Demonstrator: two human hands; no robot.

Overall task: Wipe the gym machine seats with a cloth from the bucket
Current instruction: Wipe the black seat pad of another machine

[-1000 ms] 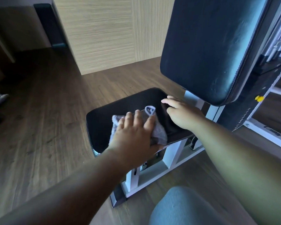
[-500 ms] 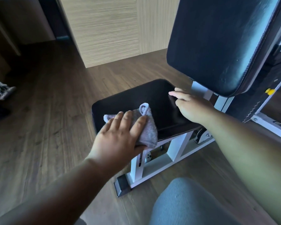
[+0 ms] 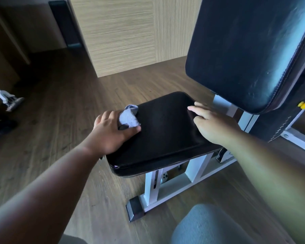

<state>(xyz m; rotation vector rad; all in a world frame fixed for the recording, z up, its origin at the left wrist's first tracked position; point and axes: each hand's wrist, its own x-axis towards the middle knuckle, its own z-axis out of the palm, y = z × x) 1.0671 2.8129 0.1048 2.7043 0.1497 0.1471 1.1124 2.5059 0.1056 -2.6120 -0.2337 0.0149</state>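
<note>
Wiping step in progress on the black padded vinyl seat [image 3: 165, 134] of the white-framed gym machine. The left hand [image 3: 111, 132] grips the bunched pale grey terry cloth [image 3: 128, 118] at the seat's far-left edge, fingers curled round it. The right hand [image 3: 211, 124] rests flat, fingers straight, near the seat's rear right corner. Judged next: sweep the cloth across the unwiped middle. The seat's long axis runs from the near-left corner toward the upright black backrest pad [image 3: 245, 50].

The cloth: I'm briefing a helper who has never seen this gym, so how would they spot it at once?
Find the black seat below the tall black backrest. At the seat's left edge, the left hand grips a small bunched cloth. It is the only pale grey, soft thing against the dark padding.
</note>
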